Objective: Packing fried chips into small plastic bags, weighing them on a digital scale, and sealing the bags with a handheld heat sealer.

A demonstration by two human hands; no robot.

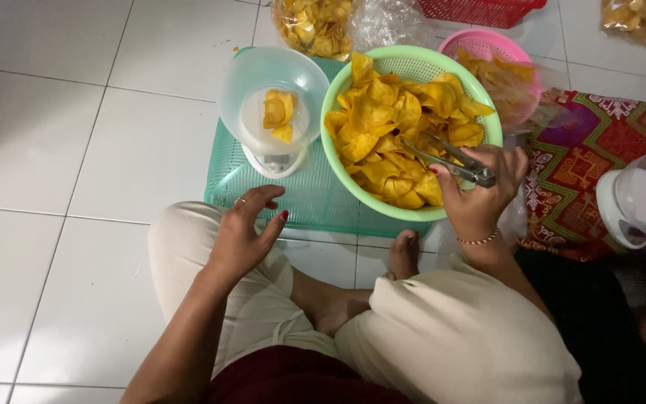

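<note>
You sit cross-legged on a white tiled floor (76, 150), with a green mesh tray (315, 196) laid out in front of your knees. Your right hand (480, 191) is closed round a pair of metal tongs (450, 158), whose tips lie in the heap of yellow chips (390, 127) just ahead of your fingers, inside the green basket (487, 135). The chips look thin, light and brittle, so a soft pinch across the flat face of one should suit better than a squeeze on its edge. Your left hand (244, 236) rests open and empty on your knee, fingers spread; just beyond it stands a clear bowl (252, 82) on a small scale, holding a few chips. Past your right hand sits a pink basket (480, 41).
</note>
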